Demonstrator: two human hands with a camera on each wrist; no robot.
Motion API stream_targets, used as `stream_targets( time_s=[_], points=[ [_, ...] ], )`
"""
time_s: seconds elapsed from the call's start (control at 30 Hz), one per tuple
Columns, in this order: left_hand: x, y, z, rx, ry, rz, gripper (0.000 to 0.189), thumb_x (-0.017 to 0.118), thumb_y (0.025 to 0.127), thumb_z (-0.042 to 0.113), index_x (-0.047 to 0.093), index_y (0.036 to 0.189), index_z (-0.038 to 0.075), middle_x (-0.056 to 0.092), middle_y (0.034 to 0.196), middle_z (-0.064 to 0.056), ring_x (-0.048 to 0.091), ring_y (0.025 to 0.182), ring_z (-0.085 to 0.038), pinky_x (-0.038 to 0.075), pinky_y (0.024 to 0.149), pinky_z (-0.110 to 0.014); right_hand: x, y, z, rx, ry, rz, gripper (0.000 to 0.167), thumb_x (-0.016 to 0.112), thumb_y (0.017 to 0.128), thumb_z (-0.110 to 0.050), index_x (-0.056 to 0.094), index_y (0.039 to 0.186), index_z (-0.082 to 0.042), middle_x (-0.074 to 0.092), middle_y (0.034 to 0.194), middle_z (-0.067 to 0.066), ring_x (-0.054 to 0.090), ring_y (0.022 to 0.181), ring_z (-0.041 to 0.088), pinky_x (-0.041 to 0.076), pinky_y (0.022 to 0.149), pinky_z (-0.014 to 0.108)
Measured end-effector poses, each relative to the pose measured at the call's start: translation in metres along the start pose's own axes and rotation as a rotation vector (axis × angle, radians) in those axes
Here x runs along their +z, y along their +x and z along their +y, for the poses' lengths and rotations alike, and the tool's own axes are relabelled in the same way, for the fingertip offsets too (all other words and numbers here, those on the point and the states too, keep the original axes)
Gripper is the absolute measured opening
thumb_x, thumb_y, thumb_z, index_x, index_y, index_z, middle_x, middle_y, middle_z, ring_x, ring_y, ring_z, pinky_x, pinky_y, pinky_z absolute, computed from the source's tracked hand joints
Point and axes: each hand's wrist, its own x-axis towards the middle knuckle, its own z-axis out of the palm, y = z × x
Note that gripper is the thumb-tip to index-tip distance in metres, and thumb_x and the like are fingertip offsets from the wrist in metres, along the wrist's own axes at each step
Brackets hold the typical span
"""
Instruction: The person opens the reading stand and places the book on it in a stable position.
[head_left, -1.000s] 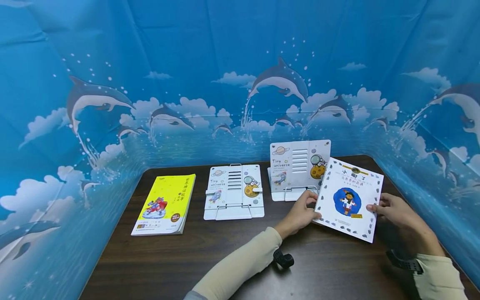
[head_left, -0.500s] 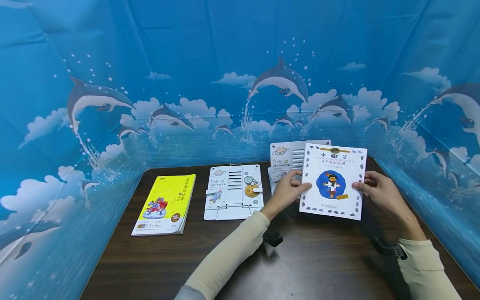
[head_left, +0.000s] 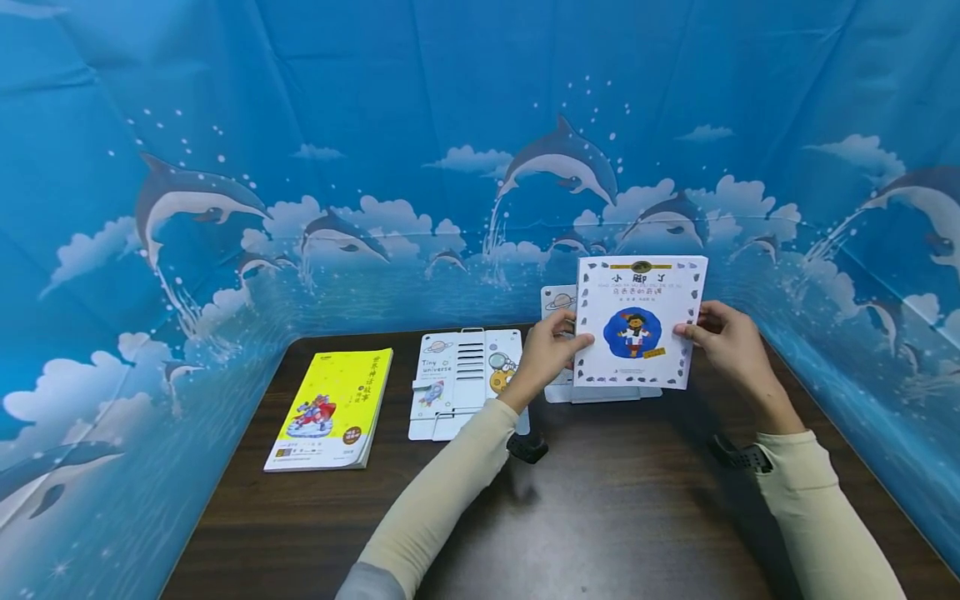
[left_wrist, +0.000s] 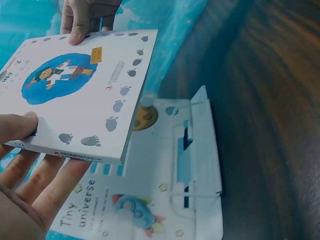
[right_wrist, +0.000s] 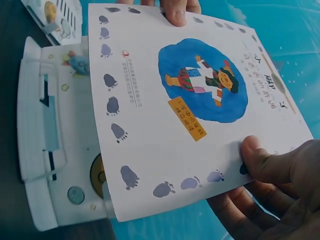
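Observation:
A white book (head_left: 633, 321) with a blue circle and a small figure on its cover is held up in front of the raised book stand (head_left: 558, 298). My left hand (head_left: 547, 350) pinches its left edge, thumb on the cover and fingers behind. On the opposite edge my right hand (head_left: 731, 346) grips it the same way. In the left wrist view the book (left_wrist: 80, 90) is apart from the stand's plate (left_wrist: 145, 175), above its lower ledge (left_wrist: 207, 150). The right wrist view shows the stand (right_wrist: 65, 135) behind the book's lower edge. Most of the stand is hidden in the head view.
A second white stand (head_left: 457, 375) lies flatter on the table, left of the raised one. Farther left rests a thick yellow book (head_left: 330, 408). A blue dolphin-print curtain (head_left: 420, 150) surrounds the back and sides of the dark wooden table (head_left: 600, 517).
Both hands have carried the white book up and to the left, from beside the raised stand to in front of it. The book has turned from tilted to nearly upright.

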Motion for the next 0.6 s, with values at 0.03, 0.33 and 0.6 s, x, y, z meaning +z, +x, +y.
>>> stream_targets(
  time_s=[0.03,0.33,0.6],
  points=[
    [-0.002,0.001,0.0,0.004,0.0,0.006,0.028,0.076,0.1,0.019,0.068,0.126,0.013,0.076,0.107,-0.007,0.075,0.077,-0.012,0.066,0.068,-0.048,0.001,0.003,-0.002,-0.002,-0.002,0.006,0.043,0.069,0.105,-0.019,0.06,0.136,0.01,0.071,0.115,0.033,0.07,0.094,0.038,0.052,0.063,0.014],
    [-0.015,0.014,0.002,0.058,0.025,0.07,0.023,0.076,0.1,0.017,0.068,0.121,0.012,0.078,0.106,-0.008,0.079,0.082,-0.015,0.065,0.07,-0.041,0.012,0.025,-0.015,-0.032,0.001,0.073,0.038,0.07,0.105,-0.015,0.063,0.134,0.008,0.071,0.118,0.032,0.068,0.095,0.036,0.043,0.066,0.007],
    [-0.021,0.025,0.003,0.072,0.085,0.126,0.021,0.076,0.101,0.018,0.068,0.12,0.013,0.079,0.107,-0.008,0.08,0.084,-0.019,0.063,0.069,-0.033,0.024,0.041,-0.021,-0.036,0.019,0.125,0.037,0.072,0.103,-0.016,0.066,0.132,0.006,0.073,0.122,0.032,0.07,0.102,0.041,0.041,0.065,0.01]
  ],
)
